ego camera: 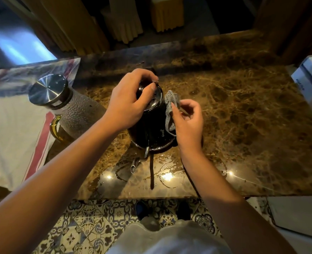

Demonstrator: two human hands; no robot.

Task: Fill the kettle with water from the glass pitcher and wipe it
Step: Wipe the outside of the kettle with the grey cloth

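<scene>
The kettle (149, 129) stands on the wet surface (243, 110), left hand (127, 103) gripping its lid, right hand (188, 121) pinching a grey cloth (170, 105) against its side, the glass pitcher (69, 109) just beside its left.

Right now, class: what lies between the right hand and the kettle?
In the head view, a grey cloth lies there: the right hand holds it against the kettle.

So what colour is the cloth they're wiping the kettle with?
Grey. The cloth shows best in the head view, held by the right hand against the black kettle.
</scene>
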